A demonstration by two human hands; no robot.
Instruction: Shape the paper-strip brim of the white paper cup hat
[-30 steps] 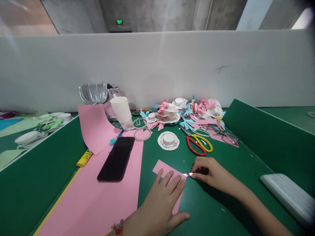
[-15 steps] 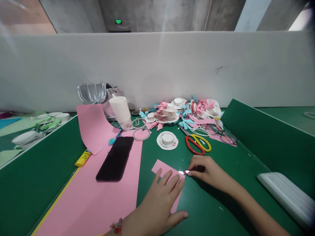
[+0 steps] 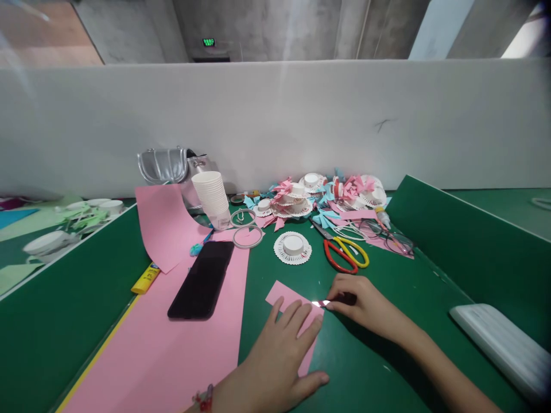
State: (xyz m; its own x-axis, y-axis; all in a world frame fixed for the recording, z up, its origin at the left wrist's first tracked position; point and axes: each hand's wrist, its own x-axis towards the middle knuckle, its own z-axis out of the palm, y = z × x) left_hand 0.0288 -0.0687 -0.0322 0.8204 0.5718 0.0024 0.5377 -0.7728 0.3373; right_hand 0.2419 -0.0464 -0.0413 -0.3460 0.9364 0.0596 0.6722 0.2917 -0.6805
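My left hand [image 3: 282,350] lies with fingers spread on a folded or angled strip of pink paper [image 3: 282,294], pressing it to the green table. Parts of the paper are hidden under that hand. Between thumb and fingertips, my right hand [image 3: 359,301] pinches a small shiny blade [image 3: 319,303], whose tip touches the paper's upper right edge. Its other end is hidden in the fingers. Beyond the hands are a white paper hat shape with a fringed brim [image 3: 293,246] and scissors with red and yellow handles [image 3: 344,255].
Left, a black phone [image 3: 202,281] rests on a large pink sheet [image 3: 172,367], near a yellow glue tube [image 3: 146,279]. Stacked paper cups [image 3: 210,195] stand behind. Pink and blue paper crafts [image 3: 297,201] fill the back. A white ridged object [image 3: 495,338] and green dividers [image 3: 469,241] are right.
The view has tilted very slightly, so everything sits a little lower. Both hands keep nearly the same place on the paper, and the blade stays at its edge.
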